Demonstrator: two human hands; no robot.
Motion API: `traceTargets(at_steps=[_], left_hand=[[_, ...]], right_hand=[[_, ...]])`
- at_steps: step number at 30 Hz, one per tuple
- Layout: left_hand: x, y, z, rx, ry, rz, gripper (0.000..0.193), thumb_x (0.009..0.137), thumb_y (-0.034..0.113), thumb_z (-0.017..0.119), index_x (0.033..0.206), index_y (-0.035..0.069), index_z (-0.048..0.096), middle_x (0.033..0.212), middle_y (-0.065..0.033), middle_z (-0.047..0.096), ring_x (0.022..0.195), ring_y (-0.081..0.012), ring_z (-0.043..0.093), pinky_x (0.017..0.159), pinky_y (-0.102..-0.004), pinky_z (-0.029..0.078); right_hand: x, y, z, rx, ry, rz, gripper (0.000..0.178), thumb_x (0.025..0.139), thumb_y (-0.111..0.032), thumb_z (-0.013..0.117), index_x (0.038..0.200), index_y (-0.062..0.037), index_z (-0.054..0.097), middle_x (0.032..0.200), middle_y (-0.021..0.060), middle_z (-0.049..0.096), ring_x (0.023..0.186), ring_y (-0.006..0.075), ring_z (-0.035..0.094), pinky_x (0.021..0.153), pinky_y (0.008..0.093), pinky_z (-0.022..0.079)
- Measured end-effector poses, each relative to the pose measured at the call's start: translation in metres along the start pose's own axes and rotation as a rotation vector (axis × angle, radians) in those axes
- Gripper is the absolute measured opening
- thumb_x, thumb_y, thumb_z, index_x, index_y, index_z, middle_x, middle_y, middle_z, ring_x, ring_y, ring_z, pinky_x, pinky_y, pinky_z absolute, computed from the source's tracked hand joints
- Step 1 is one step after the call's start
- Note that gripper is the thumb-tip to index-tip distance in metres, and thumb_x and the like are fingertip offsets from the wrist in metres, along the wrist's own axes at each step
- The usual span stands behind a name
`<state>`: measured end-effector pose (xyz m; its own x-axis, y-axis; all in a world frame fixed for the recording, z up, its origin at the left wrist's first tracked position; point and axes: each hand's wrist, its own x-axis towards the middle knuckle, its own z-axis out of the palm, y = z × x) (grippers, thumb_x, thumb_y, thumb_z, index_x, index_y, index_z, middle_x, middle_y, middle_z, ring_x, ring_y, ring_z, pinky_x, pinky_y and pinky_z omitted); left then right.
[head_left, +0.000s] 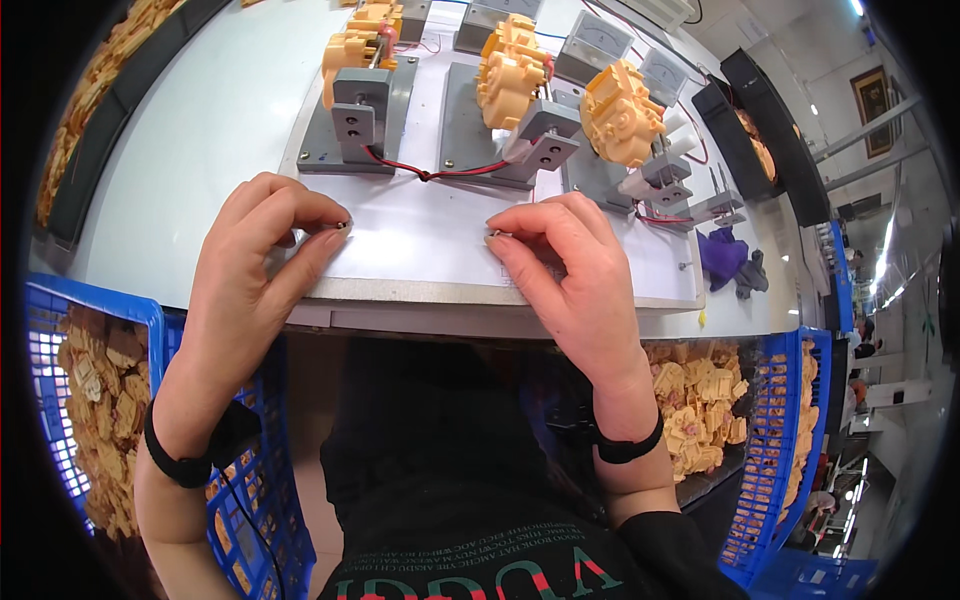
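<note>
My left hand (258, 265) is closed in a pinch over the white board (415, 262), thumb against forefinger. Something tiny and dark shows at its fingertips, too small to name. Opposite it, my right hand (575, 275) pinches likewise, a small speck between thumb and fingertips. Beyond the hands, three yellow plastic housings with moulded gear shapes are mounted on grey fixtures: a left housing (349, 62), a middle housing (508, 80) and a right housing (622, 115). Neither hand touches them. Red and black wires (425, 176) run between the grey blocks (358, 108), knotted in the middle.
Analogue meters (597, 42) stand behind the fixtures. Purple cloth (722, 255) lies at the right. A blue crate (95, 295) at left and another blue crate (775, 450) at right hold many yellow parts. Black trays (105, 135) of parts flank the table.
</note>
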<state>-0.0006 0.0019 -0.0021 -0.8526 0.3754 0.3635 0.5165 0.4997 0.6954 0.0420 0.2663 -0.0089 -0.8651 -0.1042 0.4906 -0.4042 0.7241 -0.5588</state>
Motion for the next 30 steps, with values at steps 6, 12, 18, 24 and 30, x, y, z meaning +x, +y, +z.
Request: traceTargets(at_steps=[6,12,18,24,30], left_hand=[[0.0011,0.0027,-0.0001,0.008,-0.002,-0.027,0.01,0.088,0.004,0.071,0.098,0.003,0.069,0.092,-0.0061,0.062,0.091,-0.0201,0.059,0.078,-0.0307,0.046],[-0.0009,-0.0007,-0.0014,0.003,-0.002,0.01,0.01,0.089,0.003,0.068,0.099,0.003,0.069,0.095,-0.0054,0.061,0.088,-0.0173,0.055,0.077,-0.0277,0.043],[0.0,0.0035,-0.0013,-0.011,0.003,-0.008,0.01,0.087,0.003,0.072,0.097,0.003,0.069,0.092,-0.0078,0.061,0.093,-0.0238,0.059,0.082,-0.0339,0.048],[-0.0008,0.0009,-0.0018,-0.012,0.003,-0.012,0.011,0.087,0.004,0.072,0.098,0.003,0.069,0.093,-0.0075,0.061,0.094,-0.0253,0.058,0.083,-0.035,0.048],[0.0008,-0.0002,-0.0025,0.018,-0.004,0.024,0.011,0.088,0.002,0.07,0.099,0.003,0.069,0.097,-0.0065,0.06,0.092,-0.0199,0.057,0.08,-0.0303,0.046]], right_hand=[[-0.0006,0.0,-0.0045,-0.011,-0.073,0.022,0.013,0.09,-0.003,0.073,0.103,-0.0025,0.071,0.096,0.0074,0.061,0.085,0.0171,0.064,0.075,0.028,0.055],[-0.0006,-0.0018,0.0001,0.023,0.005,0.008,0.011,0.085,-0.01,0.076,0.094,-0.007,0.07,0.085,0.0047,0.062,0.081,0.0251,0.059,0.076,0.0376,0.046],[-0.0008,-0.0031,-0.0018,-0.005,-0.002,-0.003,0.011,0.086,-0.01,0.075,0.095,-0.0073,0.07,0.085,0.0048,0.063,0.082,0.0256,0.059,0.076,0.0378,0.046],[-0.0003,-0.0025,-0.0023,-0.011,-0.022,-0.018,0.013,0.086,-0.01,0.075,0.098,-0.0088,0.071,0.087,0.005,0.062,0.083,0.0257,0.059,0.077,0.0379,0.046],[0.0008,-0.0009,-0.0043,-0.005,-0.044,-0.011,0.013,0.086,-0.011,0.076,0.098,-0.0096,0.072,0.088,0.0052,0.062,0.083,0.0259,0.059,0.077,0.0381,0.045]])
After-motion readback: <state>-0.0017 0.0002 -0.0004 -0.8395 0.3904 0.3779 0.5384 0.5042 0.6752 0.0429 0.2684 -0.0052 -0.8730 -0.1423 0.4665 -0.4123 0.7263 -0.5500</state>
